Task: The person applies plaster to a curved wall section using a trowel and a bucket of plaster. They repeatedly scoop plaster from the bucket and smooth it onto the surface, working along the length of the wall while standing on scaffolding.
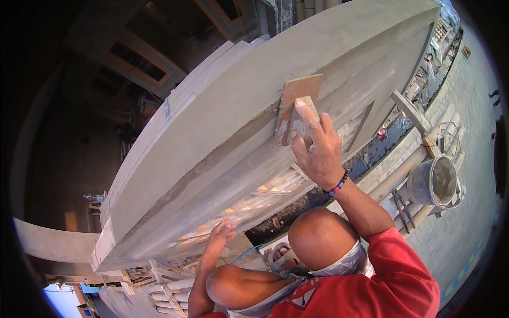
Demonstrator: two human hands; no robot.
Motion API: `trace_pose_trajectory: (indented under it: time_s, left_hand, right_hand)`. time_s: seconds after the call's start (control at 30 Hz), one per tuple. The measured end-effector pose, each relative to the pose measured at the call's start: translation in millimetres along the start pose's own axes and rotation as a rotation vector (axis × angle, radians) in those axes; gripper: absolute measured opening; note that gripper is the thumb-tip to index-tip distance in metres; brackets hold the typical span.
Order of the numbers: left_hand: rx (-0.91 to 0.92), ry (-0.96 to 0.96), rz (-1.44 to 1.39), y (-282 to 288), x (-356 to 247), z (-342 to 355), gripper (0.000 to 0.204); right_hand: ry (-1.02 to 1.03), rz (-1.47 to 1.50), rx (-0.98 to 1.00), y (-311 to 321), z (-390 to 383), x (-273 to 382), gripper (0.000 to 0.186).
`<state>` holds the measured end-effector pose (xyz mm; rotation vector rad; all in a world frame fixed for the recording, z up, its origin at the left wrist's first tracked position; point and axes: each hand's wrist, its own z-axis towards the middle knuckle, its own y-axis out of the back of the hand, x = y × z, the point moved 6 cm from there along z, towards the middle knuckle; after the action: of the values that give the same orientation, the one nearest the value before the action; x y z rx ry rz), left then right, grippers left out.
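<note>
My right hand (pixel 318 146) grips the block handle (pixel 303 106) of a flat plastering float (pixel 300 85), whose plate lies against the grey plastered face of a long curved ledge (pixel 228 90), over a darker band along it. My left hand (pixel 221 233) is lower left, fingers apart and slightly bent, near the underside of the ledge, with nothing visible in it. My bent knees show below, between my forearms.
A narrow dark trench (pixel 366 164) runs beside the ledge. At right are a bucket (pixel 440 180), long-handled pliers or cutters (pixel 403 209) and poles (pixel 395 175) on paving (pixel 466 238). A wooden post (pixel 411 111) juts there. A dark interior with orange-framed openings is upper left.
</note>
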<state>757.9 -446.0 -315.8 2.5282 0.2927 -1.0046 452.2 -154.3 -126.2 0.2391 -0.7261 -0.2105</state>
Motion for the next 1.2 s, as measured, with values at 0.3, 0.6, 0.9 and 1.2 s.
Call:
trace_pose_trajectory:
  time_s: [0.3,0.6,0.9,1.2]
  left_hand:
    - [0.048,-0.009,0.109,-10,-8,-5,0.056]
    - [0.114,-0.07,0.247,-18,-29,10,0.054]
    - [0.08,0.034,-0.202,-10,2,-2,0.059]
    - [-0.016,0.071,-0.455,0,36,-5,0.061]
  right_hand:
    - [-0.027,0.076,-0.121,31,32,-5,0.061]
    - [-0.153,0.0,0.374,11,-87,-42,0.065]
    - [-0.737,-0.747,0.085,339,-94,-159,0.035]
    - [-0.976,-0.903,0.371,416,-152,-280,0.024]
